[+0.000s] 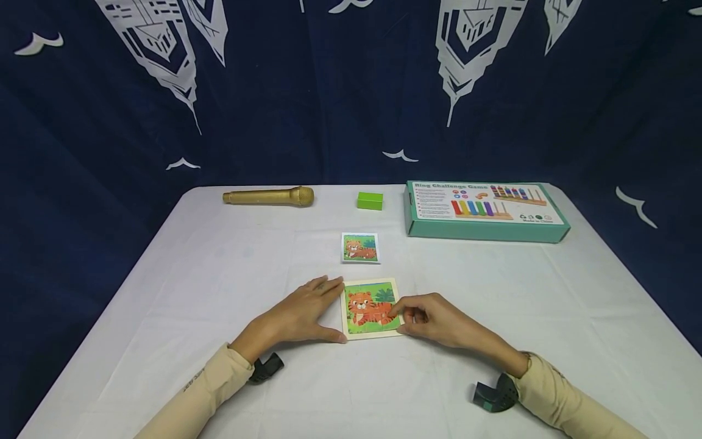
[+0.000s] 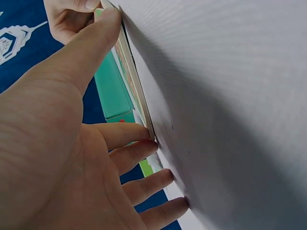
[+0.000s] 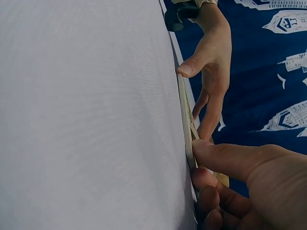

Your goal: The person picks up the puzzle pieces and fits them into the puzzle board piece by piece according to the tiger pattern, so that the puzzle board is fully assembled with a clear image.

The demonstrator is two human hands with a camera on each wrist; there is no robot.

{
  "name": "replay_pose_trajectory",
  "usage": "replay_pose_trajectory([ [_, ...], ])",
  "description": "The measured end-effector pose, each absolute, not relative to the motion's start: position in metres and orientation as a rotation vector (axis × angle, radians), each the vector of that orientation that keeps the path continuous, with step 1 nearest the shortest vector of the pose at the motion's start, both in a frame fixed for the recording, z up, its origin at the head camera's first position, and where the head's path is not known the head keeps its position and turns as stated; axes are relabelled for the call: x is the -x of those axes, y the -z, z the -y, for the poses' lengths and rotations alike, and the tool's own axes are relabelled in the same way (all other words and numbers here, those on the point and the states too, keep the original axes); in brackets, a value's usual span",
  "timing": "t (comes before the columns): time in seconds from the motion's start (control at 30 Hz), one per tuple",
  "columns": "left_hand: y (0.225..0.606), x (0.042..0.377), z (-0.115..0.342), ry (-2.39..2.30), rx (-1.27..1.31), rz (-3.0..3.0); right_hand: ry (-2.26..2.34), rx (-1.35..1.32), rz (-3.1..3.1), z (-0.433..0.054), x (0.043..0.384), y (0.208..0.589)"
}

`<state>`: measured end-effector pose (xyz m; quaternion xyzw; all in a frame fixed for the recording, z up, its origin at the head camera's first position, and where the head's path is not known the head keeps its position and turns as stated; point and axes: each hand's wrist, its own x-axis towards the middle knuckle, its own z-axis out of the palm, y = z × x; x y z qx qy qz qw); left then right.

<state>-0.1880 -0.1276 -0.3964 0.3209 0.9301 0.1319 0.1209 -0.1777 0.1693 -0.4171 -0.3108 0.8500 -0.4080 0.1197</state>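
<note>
A tiger jigsaw puzzle lies in a pale wooden tray at the near middle of the table. My left hand rests beside it with fingers spread; thumb and index finger touch the tray's left edge. At the lower right corner my right hand pinches a puzzle piece between thumb and index finger. In the right wrist view that piece stands slightly tilted above the tray. Its far part is hidden by the fingers. Just behind the tray lies a small tiger picture card.
Along the back of the white table lie a gold microphone, a green block and a teal Ring Challenge Game box at the right. A dark blue patterned cloth hangs behind.
</note>
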Motion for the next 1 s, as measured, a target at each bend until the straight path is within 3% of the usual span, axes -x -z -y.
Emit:
replay_pose_trajectory([
  [1.0, 0.3953, 0.1874, 0.1275, -0.383, -0.924, -2.721, 1.219, 0.905, -2.496, -0.1685, 0.1767, 0.4164],
])
